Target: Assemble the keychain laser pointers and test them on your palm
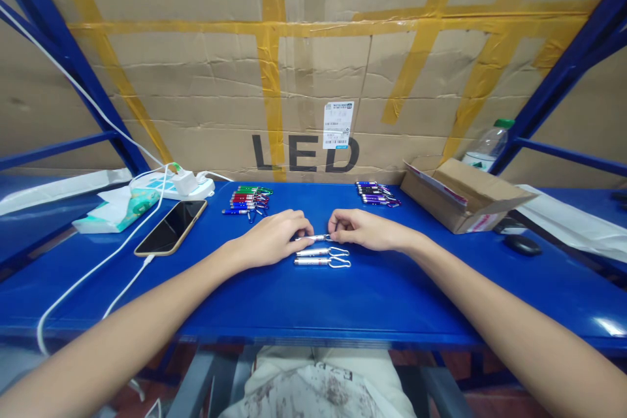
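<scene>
Head view: left hand pinches a silver penlight, right hand pinches its clip end; probably lining it up, so next needs gentle release.

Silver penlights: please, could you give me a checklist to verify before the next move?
1. Left hand at the farthest silver penlight: ok.
2. Right hand's grip on its right end: cannot tell, fingers hide it.
3. Two nearer silver penlights lying roughly parallel, clips rightward: ok.
4. Coloured penlights at left apart from both hands: ok.
5. White cable free of the left forearm: cannot tell.
</scene>
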Tool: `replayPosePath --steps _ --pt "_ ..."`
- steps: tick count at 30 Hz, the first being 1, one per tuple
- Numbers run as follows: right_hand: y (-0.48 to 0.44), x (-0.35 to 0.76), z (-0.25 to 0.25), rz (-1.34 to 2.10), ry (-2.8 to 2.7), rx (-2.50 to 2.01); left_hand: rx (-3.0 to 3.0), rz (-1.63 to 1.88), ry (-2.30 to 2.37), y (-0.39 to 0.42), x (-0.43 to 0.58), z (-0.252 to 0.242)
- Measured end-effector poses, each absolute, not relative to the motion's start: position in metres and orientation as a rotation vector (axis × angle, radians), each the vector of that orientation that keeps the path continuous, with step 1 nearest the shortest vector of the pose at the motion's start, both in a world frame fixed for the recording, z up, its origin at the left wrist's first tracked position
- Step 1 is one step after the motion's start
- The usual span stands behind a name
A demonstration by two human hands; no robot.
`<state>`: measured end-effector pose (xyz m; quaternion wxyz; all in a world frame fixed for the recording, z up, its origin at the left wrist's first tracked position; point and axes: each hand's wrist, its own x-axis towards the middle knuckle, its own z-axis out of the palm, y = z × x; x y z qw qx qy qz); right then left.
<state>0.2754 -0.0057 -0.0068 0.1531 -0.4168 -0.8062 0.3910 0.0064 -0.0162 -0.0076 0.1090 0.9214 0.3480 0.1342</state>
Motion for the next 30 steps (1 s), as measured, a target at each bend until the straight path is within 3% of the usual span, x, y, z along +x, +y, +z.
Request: replayPosePath --steps 30 --pt "-0.008 0.276 -0.004 1.064 -2.392 -1.141 2.695 0.319 0.909 -0.027 0.010 0.003"
